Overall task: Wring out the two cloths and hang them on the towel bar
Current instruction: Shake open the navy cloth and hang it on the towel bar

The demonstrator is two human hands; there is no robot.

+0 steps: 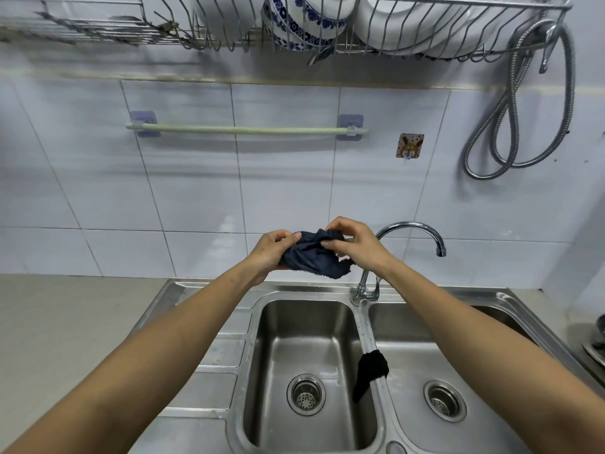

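1. The left hand and right hand are both gripping 1 bunched dark cloth above the sink, below the bare towel bar.
2. The other cloth is draping over the near divider; it may be slipping into a basin.

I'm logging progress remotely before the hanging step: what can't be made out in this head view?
- Dark blue cloth: bunched between left hand and right hand; its full shape and wetness are hidden.
- Black cloth draped on the sink divider: too dark to tell if wrung.
- Dish rack: its top is cut off by the frame's upper edge.
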